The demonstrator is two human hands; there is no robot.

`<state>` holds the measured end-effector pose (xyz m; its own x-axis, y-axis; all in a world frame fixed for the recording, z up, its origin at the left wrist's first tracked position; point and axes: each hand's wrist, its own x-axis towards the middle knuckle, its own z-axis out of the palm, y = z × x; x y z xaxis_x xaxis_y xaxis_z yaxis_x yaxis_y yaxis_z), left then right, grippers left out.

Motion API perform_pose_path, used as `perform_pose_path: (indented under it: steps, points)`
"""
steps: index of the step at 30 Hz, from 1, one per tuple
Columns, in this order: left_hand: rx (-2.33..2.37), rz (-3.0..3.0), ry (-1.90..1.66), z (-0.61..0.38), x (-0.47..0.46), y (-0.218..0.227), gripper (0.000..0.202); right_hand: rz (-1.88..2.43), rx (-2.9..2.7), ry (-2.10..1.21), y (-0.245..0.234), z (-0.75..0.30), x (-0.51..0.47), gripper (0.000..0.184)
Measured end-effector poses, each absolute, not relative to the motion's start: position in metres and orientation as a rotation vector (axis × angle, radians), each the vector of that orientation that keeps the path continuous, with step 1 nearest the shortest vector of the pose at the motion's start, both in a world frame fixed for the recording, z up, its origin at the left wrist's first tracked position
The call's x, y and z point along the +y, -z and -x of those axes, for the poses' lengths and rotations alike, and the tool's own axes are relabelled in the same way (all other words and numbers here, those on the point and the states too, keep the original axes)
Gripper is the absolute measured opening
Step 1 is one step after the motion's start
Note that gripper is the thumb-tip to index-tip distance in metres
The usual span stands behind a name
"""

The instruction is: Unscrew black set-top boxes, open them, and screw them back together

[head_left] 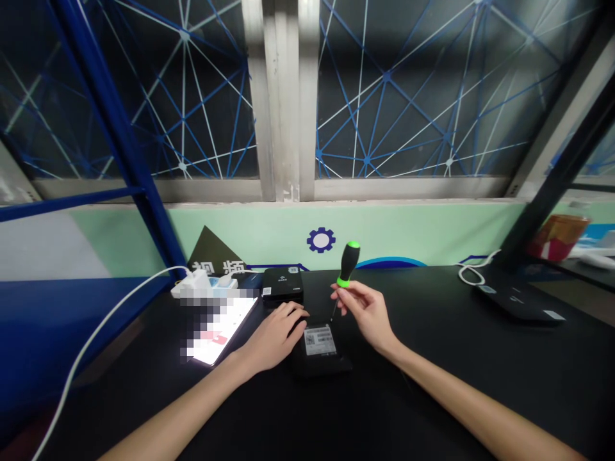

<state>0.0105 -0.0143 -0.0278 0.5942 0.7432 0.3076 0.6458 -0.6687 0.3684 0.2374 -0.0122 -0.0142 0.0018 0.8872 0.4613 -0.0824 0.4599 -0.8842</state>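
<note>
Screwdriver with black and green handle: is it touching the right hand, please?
Touching. The head view shows the right hand gripping the black-and-green-handled screwdriver near the lower green band of its handle, without visible gap.

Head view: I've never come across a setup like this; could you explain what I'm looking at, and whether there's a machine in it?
No machine: these are a person's bare hands, seen from a camera on their head, looking forward and down. There is just this one picture.

On the black table, the left hand rests against a small labelled black box. The right hand holds a black-and-green screwdriver upright between its fingers, tip down at the box's far right corner.

To the left lies a lit phone, partly pixelated. Another black box sits behind, and a flat black device lies far right.
</note>
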Motion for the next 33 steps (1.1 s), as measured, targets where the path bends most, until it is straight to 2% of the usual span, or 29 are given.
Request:
perform_pose_path:
  steps: [6,18,22,29,33]
  points:
    - [1.177,-2.631,-0.672,-0.011,-0.015,0.028,0.032,0.754,-1.35,-0.885,0.009,-0.247,-0.016,0.022]
    - [1.44,-2.652,-0.753,-0.014,-0.013,0.025,0.021,0.954,-1.689,-0.741,0.018,-0.25,-0.02,0.034]
    - [1.449,-2.623,-0.723,-0.014,-0.013,0.023,0.023,0.97,-1.774,-0.684,0.019,-0.251,-0.022,0.04]
    - [1.426,-2.578,-0.718,-0.013,-0.014,0.021,0.024,0.949,-1.755,-0.68,0.014,-0.249,-0.023,0.04]
    - [1.491,-2.528,-0.623,-0.012,-0.015,0.02,0.041,0.943,-1.672,-0.717,0.012,-0.25,-0.021,0.04]
